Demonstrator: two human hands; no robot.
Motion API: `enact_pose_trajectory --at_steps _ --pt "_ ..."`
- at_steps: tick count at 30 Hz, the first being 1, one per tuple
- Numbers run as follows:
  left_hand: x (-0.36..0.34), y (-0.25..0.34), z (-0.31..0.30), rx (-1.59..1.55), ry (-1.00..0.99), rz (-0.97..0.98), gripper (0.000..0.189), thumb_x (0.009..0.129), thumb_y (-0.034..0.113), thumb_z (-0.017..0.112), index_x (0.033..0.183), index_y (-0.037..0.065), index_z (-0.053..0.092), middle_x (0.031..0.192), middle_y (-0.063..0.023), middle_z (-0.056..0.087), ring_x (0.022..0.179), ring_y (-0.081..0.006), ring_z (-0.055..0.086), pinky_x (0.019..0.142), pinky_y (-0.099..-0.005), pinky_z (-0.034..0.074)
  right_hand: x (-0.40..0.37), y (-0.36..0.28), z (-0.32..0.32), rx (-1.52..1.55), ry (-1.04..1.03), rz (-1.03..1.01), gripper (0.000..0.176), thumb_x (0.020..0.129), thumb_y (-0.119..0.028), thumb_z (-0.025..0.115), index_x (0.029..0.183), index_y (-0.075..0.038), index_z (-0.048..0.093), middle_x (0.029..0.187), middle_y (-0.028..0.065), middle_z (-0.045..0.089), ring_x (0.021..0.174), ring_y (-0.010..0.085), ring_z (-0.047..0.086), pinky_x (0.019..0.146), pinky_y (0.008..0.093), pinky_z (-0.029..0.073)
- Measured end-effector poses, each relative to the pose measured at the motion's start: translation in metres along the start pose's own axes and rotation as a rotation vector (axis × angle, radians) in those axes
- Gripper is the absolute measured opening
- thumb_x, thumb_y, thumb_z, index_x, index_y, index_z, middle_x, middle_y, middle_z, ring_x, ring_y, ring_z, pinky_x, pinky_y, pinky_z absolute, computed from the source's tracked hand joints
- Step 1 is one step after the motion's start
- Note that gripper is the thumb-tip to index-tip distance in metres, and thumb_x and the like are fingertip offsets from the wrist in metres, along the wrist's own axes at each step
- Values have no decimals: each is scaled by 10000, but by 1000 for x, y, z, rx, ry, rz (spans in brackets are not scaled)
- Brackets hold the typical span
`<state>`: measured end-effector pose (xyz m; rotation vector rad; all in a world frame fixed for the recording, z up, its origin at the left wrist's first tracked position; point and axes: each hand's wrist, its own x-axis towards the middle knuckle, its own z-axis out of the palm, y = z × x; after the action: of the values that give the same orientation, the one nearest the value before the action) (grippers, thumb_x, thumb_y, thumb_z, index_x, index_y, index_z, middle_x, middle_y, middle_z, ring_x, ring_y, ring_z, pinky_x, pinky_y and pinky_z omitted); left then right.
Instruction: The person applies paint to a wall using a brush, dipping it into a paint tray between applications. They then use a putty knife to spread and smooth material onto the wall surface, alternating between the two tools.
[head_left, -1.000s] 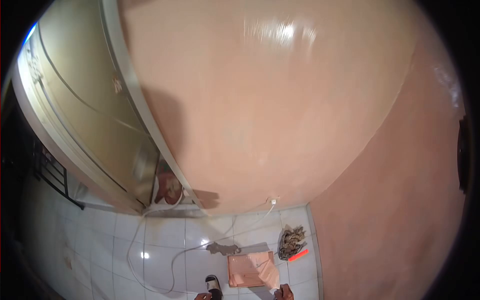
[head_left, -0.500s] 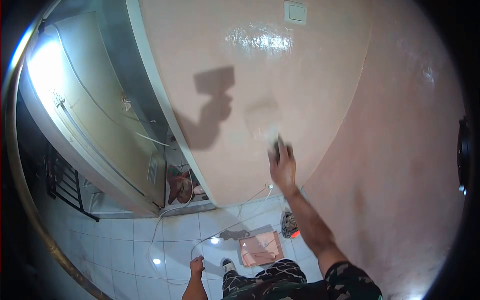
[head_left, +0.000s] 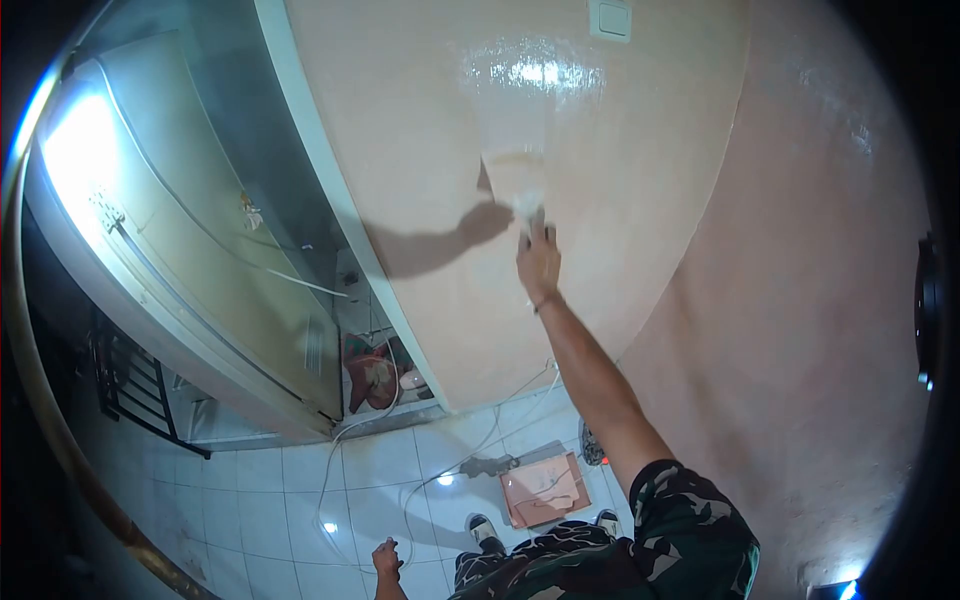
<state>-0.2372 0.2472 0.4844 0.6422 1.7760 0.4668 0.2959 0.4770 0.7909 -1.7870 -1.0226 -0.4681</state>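
Note:
My right hand (head_left: 539, 262) is raised to the pink wall (head_left: 640, 180), closed round the handle of a wide putty knife (head_left: 515, 178). The tool's broad, pale head points up the wall, with a tan band along its upper edge. Its shadow almost meets it at the left, so the head is at or very close to the surface. Low in the view, my left hand (head_left: 386, 556) hangs over the tiled floor with its fingers curled in. Whether anything is inside them is hidden. A thin cable runs on the floor near it.
A pink tray-like board (head_left: 520, 490) with pink material lies by my feet. A light switch (head_left: 610, 19) is above on the wall. At left are a doorway with a pale door (head_left: 200, 200), a bright lamp (head_left: 85, 145) and a black metal rack (head_left: 140, 385). Cables (head_left: 335, 440) cross the tiles.
My right hand has moved up and a little left on the wall with the putty knife, and its shadow has drawn close to it. My left hand has dropped lower. The view has shifted slightly.

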Motion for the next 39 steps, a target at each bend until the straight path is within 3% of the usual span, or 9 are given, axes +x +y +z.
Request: enact_pose_trajectory --at_steps 9,17,19,20,24,31,33,34,39 --pt "24 9 17 111 -138 -28 335 827 255 504 1048 3 516 1080 -129 529 972 -291 503 750 -458 455 -53 47 -44 -369 -729 190 297 694 -120 516 954 3 591 851 252 588 785 372 596 710 441 486" --pt "48 46 61 56 -310 -25 325 807 201 515 1082 29 499 1100 -133 521 987 -289 506 812 -469 425 182 -120 -139 -448 -636 -434 191 629 -83 473 649 82 567 582 212 569 484 254 590 428 350 466" --pt "61 41 64 43 -335 -38 332 804 197 515 1091 30 495 1105 -139 518 998 -295 502 820 -475 421 211 -165 -172 -541 -507 -428 179 673 -123 507 657 37 584 563 188 561 478 258 582 455 346 465" --pt "65 38 66 39 -350 -47 340 802 193 515 1099 30 491 1110 -145 515 1009 -302 498 828 -481 418 170 -244 -219 -714 -434 86 111 763 -10 484 769 36 585 653 104 553 531 170 525 421 275 414" --pt "62 33 71 94 -367 -113 340 798 185 517 1102 33 496 1118 -147 512 1013 -315 498 836 -497 410 190 -165 -217 -765 -330 -502 195 715 -164 521 658 8 594 603 172 582 517 283 584 495 358 471" --pt "113 22 105 177 -315 -28 263 778 168 530 1024 85 567 983 -63 551 885 -261 547 701 -449 450 59 -63 -128 -700 -950 -307 221 713 -178 563 825 7 602 853 219 593 797 358 591 714 413 480" --pt "121 27 122 834 -421 506 260 772 179 527 1011 84 561 946 -69 583 861 -214 567 653 -391 480 55 -31 -97 -707 -1041 -385 216 710 -167 564 822 12 606 859 219 594 803 356 592 709 409 483" --pt "82 48 145 152 -226 191 255 748 214 555 898 11 590 797 -103 598 675 -207 592 507 -321 484 57 -21 -85 -702 -1100 -435 212 706 -156 565 820 18 610 865 219 595 809 354 594 704 405 485" --pt "23 69 214 -32 -276 238 249 719 206 561 874 14 591 721 -73 573 655 -165 578 454 -272 419 58 7 -44 -639 -1040 -633 167 705 -59 527 825 12 620 825 202 612 772 327 614 667 410 501"
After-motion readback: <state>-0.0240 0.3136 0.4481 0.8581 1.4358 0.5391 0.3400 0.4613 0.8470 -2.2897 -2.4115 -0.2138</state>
